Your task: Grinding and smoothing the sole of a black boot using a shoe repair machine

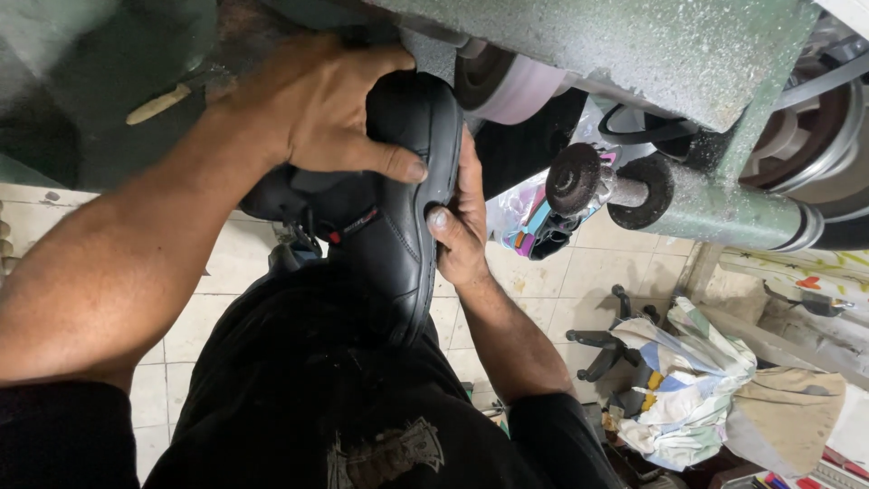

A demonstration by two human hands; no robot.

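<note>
At the far left, a pale wooden handle (pixel 159 103) lies on the dark green machine body (pixel 100 63). Next to it, the left hand (pixel 317 113) is spread over the upper of a black shoe (pixel 398 190), fingers curled down around it and the thumb laid across the toe area, so the hand is closed in a firm grip. The shoe is held up in the air over the person's lap, toe end raised toward the pale pink grinding wheel (pixel 507 86) under the green housing; whether the shoe touches the wheel I cannot tell, as the contact spot is hidden. A small red tag (pixel 358 222) sits on the shoe's side. The right hand (pixel 460 217) clasps the sole edge from the other side, thumb pressed on the rim and fingers wrapped behind, also closed on the shoe.

Right of the hands, a dark round abrasive head (pixel 576 178) sticks out on a shaft (pixel 715 213), close to the right hand's knuckles. If the wheels are turning, a slip of the shoe could likely bring fingers against either one, and too much pressure might gouge the sole. A crumpled clear plastic bag with pink, blue and purple printed bits (pixel 534 226) hangs just below that head and could catch on it.

Farther right, a black swivel-chair base (pixel 606 340) stands on the tiled floor (pixel 579 281), with a heap of patterned cloth (pixel 688 389) and a tan fabric piece (pixel 797 407) beside it.
</note>
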